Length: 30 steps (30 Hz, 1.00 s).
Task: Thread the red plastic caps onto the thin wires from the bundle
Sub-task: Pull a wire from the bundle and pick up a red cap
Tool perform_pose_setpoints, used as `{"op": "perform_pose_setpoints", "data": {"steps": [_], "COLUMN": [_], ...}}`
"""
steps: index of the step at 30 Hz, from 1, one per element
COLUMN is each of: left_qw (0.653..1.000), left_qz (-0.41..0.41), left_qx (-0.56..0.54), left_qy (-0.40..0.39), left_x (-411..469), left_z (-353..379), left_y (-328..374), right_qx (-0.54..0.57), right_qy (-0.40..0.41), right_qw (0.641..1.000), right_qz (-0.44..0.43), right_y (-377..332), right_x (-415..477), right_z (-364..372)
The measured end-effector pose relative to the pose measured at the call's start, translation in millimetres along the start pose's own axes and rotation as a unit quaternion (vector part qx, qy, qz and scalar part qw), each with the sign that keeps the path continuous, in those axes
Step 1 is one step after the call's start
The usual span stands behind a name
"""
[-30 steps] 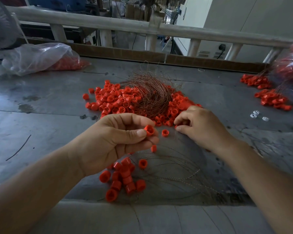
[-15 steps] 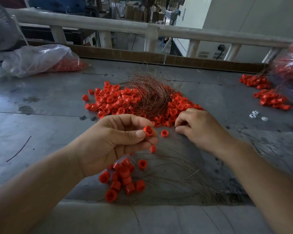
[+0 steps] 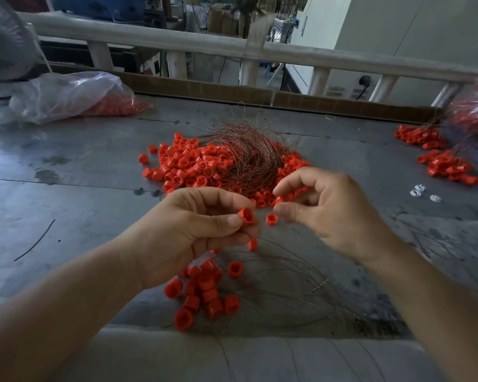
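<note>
Small assembly workshop, seen from a hand-work station. The bench is topped with scuffed, stained sheet metal. It carries a loose heap of red caps and a tangle of thin copper wires, both in bulk. More caps fill a clear plastic bag at the left edge and a second bag at the right. Near that one lies a batch of caps with wires running from them. A cardboard strip lines the bench's far edge. Beyond a pale railing stand cartons and a blue machine. A fan sits at the left, and a plug hangs in a socket on the bare wall.
</note>
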State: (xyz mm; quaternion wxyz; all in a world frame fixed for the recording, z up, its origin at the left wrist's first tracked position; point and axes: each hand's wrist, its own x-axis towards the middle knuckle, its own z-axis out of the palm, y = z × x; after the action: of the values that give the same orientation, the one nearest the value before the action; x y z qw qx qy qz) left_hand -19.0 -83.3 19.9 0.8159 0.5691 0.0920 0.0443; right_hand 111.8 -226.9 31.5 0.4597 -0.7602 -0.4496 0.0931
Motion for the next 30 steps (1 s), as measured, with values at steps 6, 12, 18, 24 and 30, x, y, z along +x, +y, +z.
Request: {"op": "perform_pose_setpoints", "data": {"steps": [6, 12, 18, 24, 30], "left_qw": [0.998, 0.995, 0.993, 0.99, 0.986], "left_qz": [0.038, 0.064, 0.069, 0.076, 0.086], "left_qx": [0.041, 0.059, 0.056, 0.073, 0.101], "left_qy": [0.036, 0.058, 0.077, 0.09, 0.098], "left_x": [1, 0, -1, -1, 0], "left_z": [4, 6, 7, 6, 7], "left_y": [-2, -3, -2, -2, -3], "right_qx": [0.132, 0.208, 0.222, 0.155, 0.067], "right_qy": [-0.032, -0.015, -0.017, -0.002, 0.024], "right_qw": [0.991, 0.978, 0.975, 0.987, 0.993], "right_qz": [-0.015, 0.004, -0.011, -0.041, -0.095], "right_y": [-7, -4, -5, -5, -7], "right_x": [-7, -5, -8, -8, -13], "right_z": [12, 16, 18, 22, 26]}}
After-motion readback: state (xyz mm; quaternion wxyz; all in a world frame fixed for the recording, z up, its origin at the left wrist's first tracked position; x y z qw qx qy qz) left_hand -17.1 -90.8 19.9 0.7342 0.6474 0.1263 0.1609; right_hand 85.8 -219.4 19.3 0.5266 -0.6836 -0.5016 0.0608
